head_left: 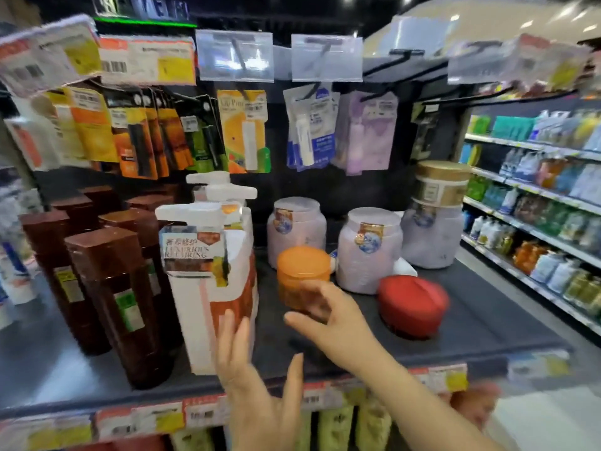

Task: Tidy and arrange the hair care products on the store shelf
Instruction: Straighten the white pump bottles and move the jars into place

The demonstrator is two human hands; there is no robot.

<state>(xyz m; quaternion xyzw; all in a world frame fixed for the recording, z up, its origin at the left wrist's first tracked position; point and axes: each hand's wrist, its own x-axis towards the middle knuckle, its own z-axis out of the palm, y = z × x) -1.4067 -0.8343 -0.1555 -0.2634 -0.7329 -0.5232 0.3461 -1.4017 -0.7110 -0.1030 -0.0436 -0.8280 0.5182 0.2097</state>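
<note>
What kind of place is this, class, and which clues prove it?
Most likely a shop's personal-care aisle: price tags line the shelf edge, carded products hang on pegs, and stocked shelves run alongside.

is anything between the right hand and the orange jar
Nothing visible does. The right hand is already at the orange jar, fingers against its lower front. The red tub lies off to the right, the white pump bottle to the left.

Dim store aisle, bright ceiling lights, stocked side shelving at right, blurred price tags overhead
</note>
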